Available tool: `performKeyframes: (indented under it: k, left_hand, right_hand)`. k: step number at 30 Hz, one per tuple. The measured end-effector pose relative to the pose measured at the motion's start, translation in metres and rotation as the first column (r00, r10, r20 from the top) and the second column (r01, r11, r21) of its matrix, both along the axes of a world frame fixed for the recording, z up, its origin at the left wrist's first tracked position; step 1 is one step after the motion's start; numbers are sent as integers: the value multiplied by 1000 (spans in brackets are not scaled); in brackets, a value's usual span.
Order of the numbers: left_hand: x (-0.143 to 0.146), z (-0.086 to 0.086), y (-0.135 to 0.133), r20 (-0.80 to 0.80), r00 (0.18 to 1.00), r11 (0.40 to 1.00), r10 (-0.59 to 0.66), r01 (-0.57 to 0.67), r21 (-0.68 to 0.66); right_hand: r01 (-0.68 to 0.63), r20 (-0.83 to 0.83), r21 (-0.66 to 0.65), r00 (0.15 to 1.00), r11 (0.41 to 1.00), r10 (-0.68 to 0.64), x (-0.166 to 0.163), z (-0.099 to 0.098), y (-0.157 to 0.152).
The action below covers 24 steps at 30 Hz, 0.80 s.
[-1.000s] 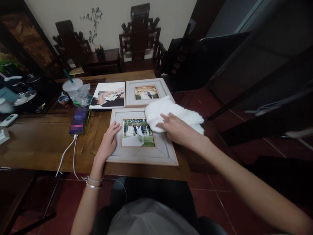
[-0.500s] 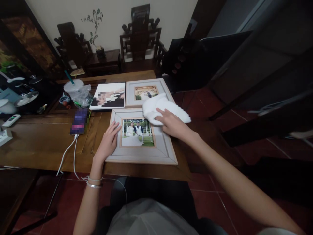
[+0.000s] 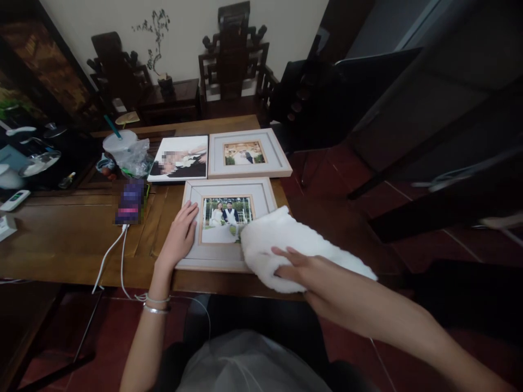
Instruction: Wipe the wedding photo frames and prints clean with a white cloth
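Observation:
A pale picture frame with a photo of two people lies flat near the table's front edge. My left hand rests on its left side, fingers stretched out over the border. My right hand grips a white cloth, which covers the frame's lower right corner and hangs past the table edge. Parts of the right fingers are sunk in the cloth. Behind lie a second pale picture frame and, to its left, a white-edged photo panel.
On the wooden table, a phone with a white cable lies left of my left hand. Farther back are a lidded cup with a straw and a crumpled plastic bag. Dark wooden chairs stand beyond.
My right hand has drawn the cloth from the frame's upper right corner down to its lower right corner, uncovering the frame behind. My left hand stays on the left border.

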<state>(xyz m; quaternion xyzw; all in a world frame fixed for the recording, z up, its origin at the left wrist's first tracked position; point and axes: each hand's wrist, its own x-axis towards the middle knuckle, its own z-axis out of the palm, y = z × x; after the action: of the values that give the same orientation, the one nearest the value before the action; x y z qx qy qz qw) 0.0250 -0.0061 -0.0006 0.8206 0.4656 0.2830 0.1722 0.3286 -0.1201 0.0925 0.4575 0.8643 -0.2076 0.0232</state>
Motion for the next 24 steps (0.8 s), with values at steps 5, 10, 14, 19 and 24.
performKeyframes:
  k: [5, 10, 14, 19, 24]
  left_hand:
    - [-3, -1, 3, -1, 999, 999, -36, 36, -5]
    - [-4, -4, 4, 7, 999, 999, -38, 38, 14]
    - [-3, -3, 2, 1, 1000, 1000, -17, 17, 21]
    - [-2, -3, 2, 4, 1000, 999, -16, 16, 37]
    - [-1, -2, 1, -1, 1000, 1000, -7, 8, 25]
  right_hand:
    - [126, -4, 118, 992, 985, -127, -7, -17, 36]
    - [242, -40, 380, 969, 893, -245, -12, -42, 117]
    - [171, -31, 434, 984, 884, -175, -10, -48, 142]
    - [24, -3, 347, 1000, 938, -25, -8, -42, 87]
    - [-91, -7, 201, 995, 975, 95, -11, -22, 7]
